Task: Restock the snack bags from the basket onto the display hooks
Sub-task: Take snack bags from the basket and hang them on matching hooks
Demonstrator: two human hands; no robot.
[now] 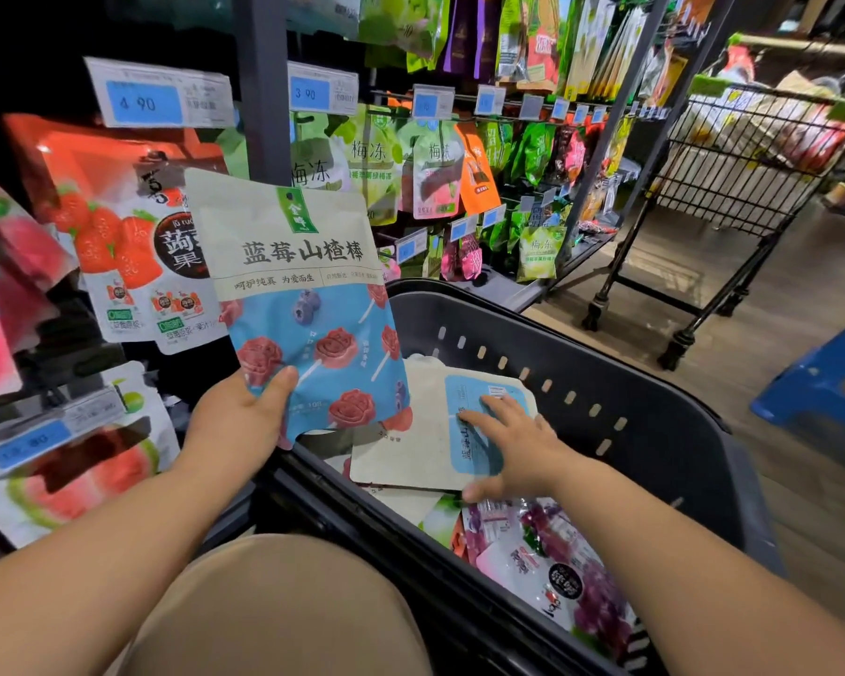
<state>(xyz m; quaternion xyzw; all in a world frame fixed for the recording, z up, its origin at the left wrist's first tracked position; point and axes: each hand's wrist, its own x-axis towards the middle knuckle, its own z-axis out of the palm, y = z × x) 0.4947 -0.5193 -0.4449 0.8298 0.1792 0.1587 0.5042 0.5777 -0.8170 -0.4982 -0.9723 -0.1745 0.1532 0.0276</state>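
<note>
Newbie: snack bag (303,304) with the blueberry print is up in front of the rack. Left hand (242,417) grips its bottom corner, thumb across the front. Which step is this?

Regular: mid-restock, I'd say. One bag is out and the other hand is going for another. Right hand (513,446) is down in the basket (606,363), fingers spread flat on a second bag (401,461) lying back side up. It's not gripping it yet, far as I can see.

Newbie: and next?

Regular: my guess is either get fingers under that second bag's edge, or hang the held one first. Hanging means lining the bag's top up with a free hook. Held by the bottom corner it'll be floppy, so probably a regrip higher up. I can't make out the hooks themselves behind the price tags (157,92) and strawberry bags (118,236).

Newbie: basket nearly done?

Regular: nope. There's more under the second bag: a purple grape bag (581,587) at the near end, plus something green (442,522). Plenty left.
</note>
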